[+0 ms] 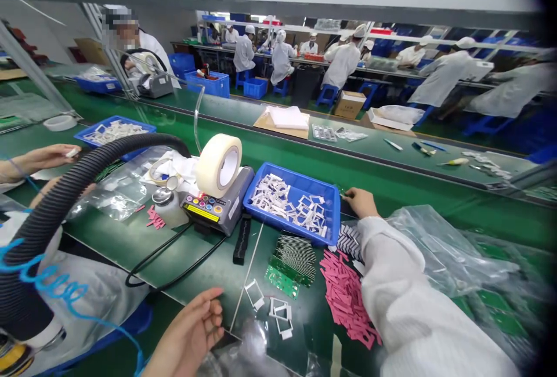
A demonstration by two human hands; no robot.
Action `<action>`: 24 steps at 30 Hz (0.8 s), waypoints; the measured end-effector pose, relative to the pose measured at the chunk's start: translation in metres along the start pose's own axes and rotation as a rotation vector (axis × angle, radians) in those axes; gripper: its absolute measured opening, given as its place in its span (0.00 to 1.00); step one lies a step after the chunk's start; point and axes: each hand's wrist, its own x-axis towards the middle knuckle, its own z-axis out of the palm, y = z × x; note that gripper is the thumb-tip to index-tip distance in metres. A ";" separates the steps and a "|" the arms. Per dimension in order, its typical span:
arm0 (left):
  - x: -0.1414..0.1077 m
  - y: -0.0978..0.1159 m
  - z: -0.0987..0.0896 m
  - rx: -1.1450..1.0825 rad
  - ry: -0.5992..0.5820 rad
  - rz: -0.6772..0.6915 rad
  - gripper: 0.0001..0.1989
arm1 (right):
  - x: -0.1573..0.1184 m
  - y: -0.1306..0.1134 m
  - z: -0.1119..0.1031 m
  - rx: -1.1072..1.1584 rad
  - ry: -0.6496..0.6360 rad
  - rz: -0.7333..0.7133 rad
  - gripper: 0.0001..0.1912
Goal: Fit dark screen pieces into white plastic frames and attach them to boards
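**A:** Since we're looking straight down this green worktop (pixel 130 238), where's the right hand (pixel 360 202)?

**B:** Out at the right corner of the blue plastic tray (pixel 296 175), fingers curled down by the rim. I can't tell whether they're pinching anything. The white frames (pixel 287 209) lie heaped inside, just ahead and to the left of that hand, and the tray's long axis runs left to right across the view.

**A:** And the left hand (pixel 187 336)?

**B:** Open, fingers loosely curved, nothing showing in the palm, low at the near edge. Loose white frames (pixel 278 310) sit just to its right, far closer to it than to the other hand. Green circuit boards (pixel 282 281) lie beyond them, and pink foam strips (pixel 348 301) pile up beside the right sleeve (pixel 391 284).

**A:** Anyone else's hands in shot?

**B:** Yes, a co-worker's hand (pixel 39 159) at far left, past a black corrugated hose (pixel 52 238).
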 end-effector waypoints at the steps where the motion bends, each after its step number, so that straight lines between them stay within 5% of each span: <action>1: 0.000 0.000 0.000 -0.012 0.003 0.011 0.13 | 0.001 -0.001 0.000 0.001 -0.022 0.015 0.13; 4: -0.001 0.000 0.002 -0.019 -0.005 0.031 0.12 | -0.002 -0.011 -0.012 0.021 -0.052 0.041 0.10; 7: -0.002 -0.003 0.006 -0.008 -0.027 0.030 0.10 | -0.034 -0.034 -0.036 0.087 -0.031 -0.032 0.12; 10: -0.002 -0.007 0.008 0.016 -0.066 0.017 0.08 | -0.111 -0.067 -0.056 0.204 -0.118 -0.213 0.14; 13: 0.000 -0.010 0.012 0.058 -0.122 -0.003 0.07 | -0.200 -0.103 -0.058 0.302 -0.454 -0.520 0.07; 16: -0.001 -0.012 0.017 0.104 -0.168 -0.011 0.06 | -0.258 -0.124 -0.044 0.163 -0.586 -0.560 0.06; 20: -0.005 -0.013 0.022 0.169 -0.226 0.038 0.05 | -0.272 -0.125 -0.028 0.095 -0.526 -0.504 0.02; 24: -0.009 -0.013 0.023 0.341 -0.215 0.136 0.07 | -0.265 -0.129 -0.041 0.124 -0.479 -0.498 0.09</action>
